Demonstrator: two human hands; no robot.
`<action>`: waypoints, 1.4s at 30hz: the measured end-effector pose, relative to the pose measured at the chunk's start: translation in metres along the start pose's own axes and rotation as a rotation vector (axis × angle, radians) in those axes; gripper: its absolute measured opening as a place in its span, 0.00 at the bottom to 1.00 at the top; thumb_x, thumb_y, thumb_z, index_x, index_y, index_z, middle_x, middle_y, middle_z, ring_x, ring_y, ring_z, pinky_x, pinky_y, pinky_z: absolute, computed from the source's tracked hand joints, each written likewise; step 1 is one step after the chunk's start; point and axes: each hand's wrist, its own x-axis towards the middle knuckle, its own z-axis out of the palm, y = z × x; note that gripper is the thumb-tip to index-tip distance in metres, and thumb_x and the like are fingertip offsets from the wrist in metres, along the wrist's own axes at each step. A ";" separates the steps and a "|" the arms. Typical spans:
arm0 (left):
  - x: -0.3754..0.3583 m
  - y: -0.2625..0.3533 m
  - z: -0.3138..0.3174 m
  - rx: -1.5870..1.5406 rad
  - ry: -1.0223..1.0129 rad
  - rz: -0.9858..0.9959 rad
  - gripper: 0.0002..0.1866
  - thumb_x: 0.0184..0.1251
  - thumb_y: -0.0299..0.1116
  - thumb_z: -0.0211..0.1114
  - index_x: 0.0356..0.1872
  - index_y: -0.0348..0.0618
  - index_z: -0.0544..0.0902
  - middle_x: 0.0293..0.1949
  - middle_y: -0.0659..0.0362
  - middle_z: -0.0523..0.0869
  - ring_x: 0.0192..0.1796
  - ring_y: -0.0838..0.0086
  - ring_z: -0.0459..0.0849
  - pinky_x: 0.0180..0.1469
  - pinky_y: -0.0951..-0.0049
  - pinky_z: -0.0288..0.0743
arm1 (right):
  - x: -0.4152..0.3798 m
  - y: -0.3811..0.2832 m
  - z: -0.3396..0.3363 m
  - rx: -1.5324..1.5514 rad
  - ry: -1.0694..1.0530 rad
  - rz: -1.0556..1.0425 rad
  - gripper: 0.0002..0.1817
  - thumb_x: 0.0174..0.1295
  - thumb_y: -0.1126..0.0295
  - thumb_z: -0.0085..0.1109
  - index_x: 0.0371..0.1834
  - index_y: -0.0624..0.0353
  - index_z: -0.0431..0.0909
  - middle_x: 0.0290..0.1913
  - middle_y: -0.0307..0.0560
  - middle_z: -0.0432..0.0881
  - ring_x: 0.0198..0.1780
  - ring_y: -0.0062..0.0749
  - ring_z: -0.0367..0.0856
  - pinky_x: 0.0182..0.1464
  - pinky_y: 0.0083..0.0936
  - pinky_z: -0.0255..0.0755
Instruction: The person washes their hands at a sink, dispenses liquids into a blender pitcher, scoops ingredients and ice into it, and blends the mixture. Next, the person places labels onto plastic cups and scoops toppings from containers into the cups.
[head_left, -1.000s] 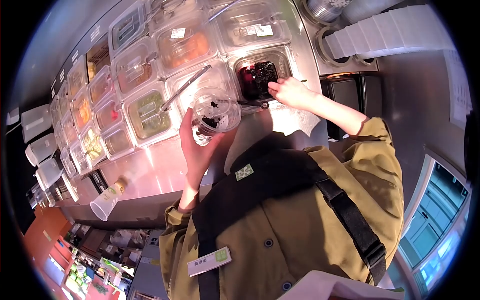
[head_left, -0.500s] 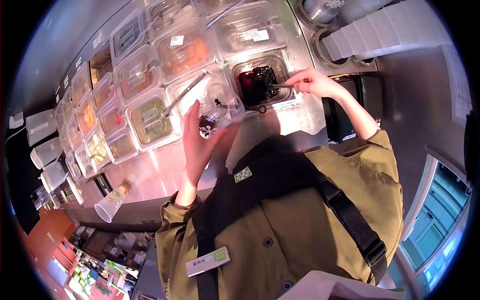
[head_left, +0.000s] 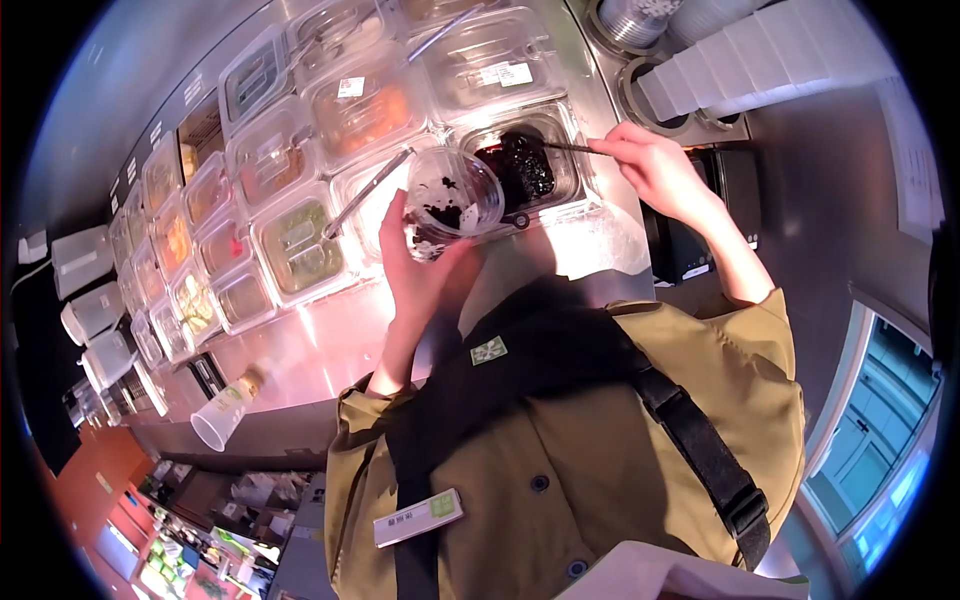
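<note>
My left hand (head_left: 408,275) is wrapped round a clear plastic cup (head_left: 486,188) with dark bits inside. The cup's mouth faces up toward me, beside a clear container (head_left: 578,192). In that container lies a glossy dark jelly-like food (head_left: 530,178). My right hand (head_left: 660,172) pinches the thin dark handle of a spoon-like utensil (head_left: 570,147). Its far end reaches into the container at the dark food, where its head cannot be made out.
Lidded clear food containers (head_left: 365,115) fill the counter to the left and back. Metal tongs (head_left: 368,192) lie across the nearer ones. A clear cup (head_left: 222,415) lies on its side near the counter's edge. Stacked white cups or lids (head_left: 770,70) are at the upper right.
The cup has turned so its mouth faces me more. My right hand has shifted slightly up and right, and the utensil with it, toward the container's back side.
</note>
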 end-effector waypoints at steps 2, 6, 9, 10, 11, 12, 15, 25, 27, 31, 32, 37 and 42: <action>-0.007 -0.006 -0.006 -0.059 0.020 -0.044 0.45 0.35 0.34 0.75 0.59 0.34 0.60 0.52 0.49 0.69 0.53 0.62 0.70 0.54 0.69 0.65 | 0.008 0.008 0.035 -0.273 -0.133 0.011 0.15 0.44 0.77 0.51 0.39 0.57 0.76 0.30 0.45 0.73 0.34 0.38 0.77 0.34 0.29 0.72; -0.013 -0.009 -0.015 -0.138 0.035 -0.019 0.46 0.35 0.34 0.75 0.59 0.33 0.59 0.55 0.49 0.68 0.55 0.62 0.69 0.56 0.69 0.63 | 0.029 0.021 0.099 -0.565 -0.038 -0.289 0.05 0.46 0.73 0.49 0.23 0.63 0.74 0.27 0.46 0.72 0.27 0.35 0.77 0.27 0.31 0.72; -0.021 -0.008 -0.026 -0.070 0.043 -0.050 0.46 0.36 0.33 0.75 0.59 0.33 0.59 0.55 0.49 0.67 0.55 0.62 0.69 0.56 0.69 0.63 | 0.025 0.024 0.103 -0.483 -0.188 -0.302 0.06 0.46 0.73 0.49 0.22 0.64 0.74 0.29 0.49 0.74 0.25 0.38 0.78 0.25 0.32 0.72; -0.023 -0.008 -0.028 -0.052 0.049 -0.050 0.46 0.36 0.33 0.75 0.59 0.33 0.59 0.55 0.49 0.67 0.55 0.62 0.69 0.56 0.69 0.63 | 0.023 0.021 0.104 -0.463 -0.242 -0.294 0.06 0.46 0.73 0.50 0.22 0.65 0.75 0.30 0.50 0.74 0.24 0.38 0.78 0.24 0.32 0.72; -0.026 -0.008 -0.029 -0.038 0.052 -0.049 0.46 0.36 0.32 0.75 0.59 0.33 0.59 0.55 0.49 0.67 0.56 0.62 0.69 0.56 0.69 0.63 | 0.020 0.017 0.105 -0.446 -0.296 -0.281 0.06 0.45 0.74 0.50 0.22 0.65 0.75 0.30 0.51 0.75 0.24 0.38 0.78 0.24 0.33 0.72; -0.028 -0.007 -0.030 -0.023 0.057 -0.046 0.46 0.36 0.32 0.75 0.59 0.34 0.59 0.55 0.49 0.67 0.56 0.62 0.69 0.56 0.69 0.63 | 0.019 0.012 0.105 -0.428 -0.347 -0.270 0.06 0.45 0.74 0.51 0.23 0.65 0.75 0.31 0.52 0.75 0.23 0.39 0.79 0.23 0.33 0.72; -0.031 0.000 -0.032 -0.017 0.045 -0.065 0.45 0.37 0.33 0.75 0.59 0.33 0.59 0.54 0.49 0.69 0.55 0.65 0.69 0.56 0.69 0.63 | 0.027 0.005 0.118 -0.241 -0.470 -0.075 0.10 0.46 0.75 0.49 0.31 0.66 0.75 0.33 0.54 0.74 0.33 0.45 0.78 0.34 0.37 0.72; -0.024 0.010 -0.036 0.152 0.026 -0.008 0.45 0.33 0.32 0.75 0.59 0.38 0.62 0.53 0.49 0.69 0.52 0.59 0.70 0.53 0.67 0.65 | 0.021 0.043 0.095 0.771 -0.476 0.356 0.19 0.46 0.83 0.44 0.41 0.66 0.78 0.22 0.41 0.76 0.23 0.15 0.71 0.26 0.15 0.67; -0.021 0.012 -0.035 0.179 -0.004 -0.008 0.45 0.32 0.32 0.75 0.59 0.39 0.62 0.52 0.49 0.70 0.51 0.59 0.70 0.53 0.66 0.64 | 0.018 0.043 0.077 0.822 -0.475 0.317 0.19 0.46 0.82 0.44 0.42 0.65 0.77 0.23 0.41 0.76 0.22 0.16 0.70 0.26 0.15 0.67; -0.011 0.016 -0.027 0.244 -0.077 -0.002 0.45 0.32 0.35 0.75 0.59 0.40 0.63 0.51 0.49 0.71 0.52 0.57 0.69 0.54 0.65 0.64 | 0.007 0.052 0.048 0.871 -0.430 0.275 0.21 0.46 0.82 0.43 0.46 0.65 0.75 0.26 0.41 0.76 0.22 0.17 0.70 0.26 0.15 0.65; -0.008 0.016 -0.024 0.254 -0.093 -0.004 0.45 0.32 0.35 0.75 0.59 0.41 0.63 0.51 0.49 0.71 0.52 0.56 0.69 0.54 0.64 0.64 | 0.006 0.050 0.042 0.883 -0.398 0.275 0.22 0.46 0.82 0.43 0.47 0.65 0.74 0.26 0.41 0.76 0.22 0.18 0.70 0.26 0.16 0.65; 0.005 0.022 0.005 0.115 -0.108 0.038 0.46 0.32 0.35 0.75 0.59 0.39 0.61 0.53 0.49 0.69 0.54 0.57 0.67 0.55 0.64 0.63 | -0.004 -0.014 0.001 0.329 -0.124 -0.192 0.22 0.44 0.82 0.49 0.46 0.58 0.75 0.35 0.42 0.73 0.32 0.28 0.74 0.33 0.22 0.69; 0.001 0.018 0.031 -0.238 -0.022 0.024 0.48 0.35 0.32 0.75 0.60 0.35 0.56 0.55 0.49 0.65 0.57 0.63 0.66 0.57 0.67 0.62 | -0.014 -0.051 -0.015 -0.191 0.167 -0.382 0.25 0.38 0.83 0.52 0.45 0.56 0.75 0.36 0.44 0.73 0.33 0.36 0.76 0.31 0.27 0.71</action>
